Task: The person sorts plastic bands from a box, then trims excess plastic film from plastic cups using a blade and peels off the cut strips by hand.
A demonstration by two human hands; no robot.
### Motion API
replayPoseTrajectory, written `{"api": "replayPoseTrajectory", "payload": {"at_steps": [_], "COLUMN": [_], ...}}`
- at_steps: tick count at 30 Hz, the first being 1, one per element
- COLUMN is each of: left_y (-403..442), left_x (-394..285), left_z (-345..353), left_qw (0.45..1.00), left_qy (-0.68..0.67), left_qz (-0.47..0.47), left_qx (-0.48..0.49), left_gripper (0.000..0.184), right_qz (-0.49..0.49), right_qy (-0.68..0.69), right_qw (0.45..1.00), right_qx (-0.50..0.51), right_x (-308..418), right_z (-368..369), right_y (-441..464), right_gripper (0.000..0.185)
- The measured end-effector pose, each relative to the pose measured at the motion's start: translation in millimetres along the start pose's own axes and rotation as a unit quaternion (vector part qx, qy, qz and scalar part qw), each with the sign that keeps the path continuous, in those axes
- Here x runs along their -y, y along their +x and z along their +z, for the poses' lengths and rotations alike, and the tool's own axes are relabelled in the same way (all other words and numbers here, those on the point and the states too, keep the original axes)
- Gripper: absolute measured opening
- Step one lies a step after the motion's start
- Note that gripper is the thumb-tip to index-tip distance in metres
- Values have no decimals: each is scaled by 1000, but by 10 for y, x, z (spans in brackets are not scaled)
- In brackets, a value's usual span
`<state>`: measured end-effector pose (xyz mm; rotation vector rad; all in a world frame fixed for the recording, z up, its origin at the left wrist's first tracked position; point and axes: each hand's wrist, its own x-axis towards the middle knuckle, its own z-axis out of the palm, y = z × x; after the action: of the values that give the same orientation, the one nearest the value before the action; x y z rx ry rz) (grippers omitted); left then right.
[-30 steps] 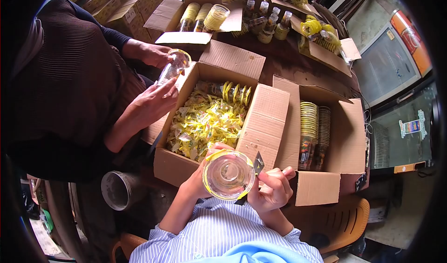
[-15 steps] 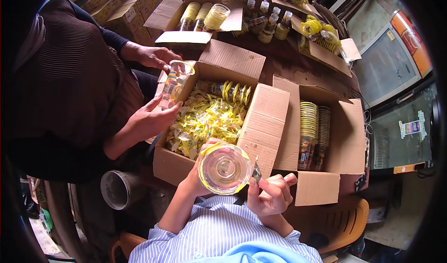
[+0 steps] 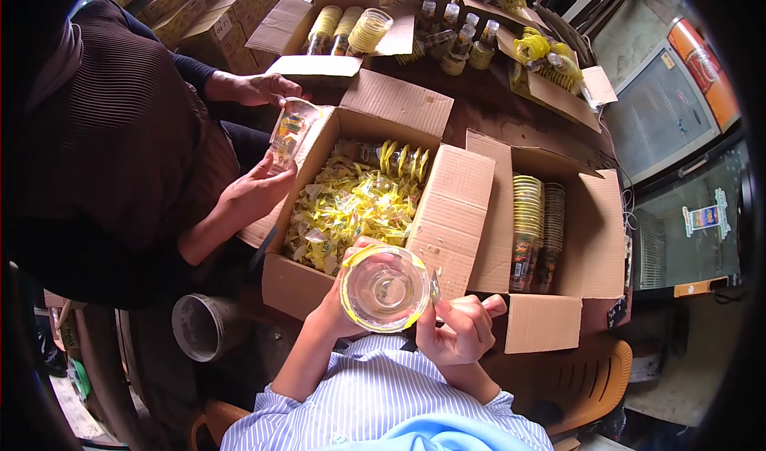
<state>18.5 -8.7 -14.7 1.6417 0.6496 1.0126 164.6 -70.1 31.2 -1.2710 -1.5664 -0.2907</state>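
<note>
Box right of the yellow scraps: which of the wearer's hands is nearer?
Right. The right hand is by the near flap of the box; the left hand is farther left, at the clear cup.

Leftward way from the right hand (image 3: 457, 330) blocked by the clear cup (image 3: 387, 289), with room above the carton flap (image 3: 453, 203) ahead

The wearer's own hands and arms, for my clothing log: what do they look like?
The left hand and right hand are bare, with no gloves or watch visible. The sleeves are striped blue and white and stop well short of the hands.
</note>
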Motion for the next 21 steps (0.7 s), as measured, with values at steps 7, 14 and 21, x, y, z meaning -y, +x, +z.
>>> {"api": "replayPoseTrajectory", "payload": {"at_steps": [7,14,21], "left_y": [59,62,110], "left_x": [23,37,-13], "left_z": [20,4,-33], "left_qw": [990,993,979], "left_qy": [92,75,113], "left_qz": [106,91,169], "left_qx": [21,-8,-33], "left_gripper": [73,75,76], "right_qz": [14,42,-25], "right_qy": [10,21,-33], "right_qw": [1000,999,999], "right_qx": [-15,-19,-17], "right_x": [-126,-70,-64], "right_z": [40,-19,-29], "right_y": [28,-39,-23], "right_gripper": [24,18,21]}}
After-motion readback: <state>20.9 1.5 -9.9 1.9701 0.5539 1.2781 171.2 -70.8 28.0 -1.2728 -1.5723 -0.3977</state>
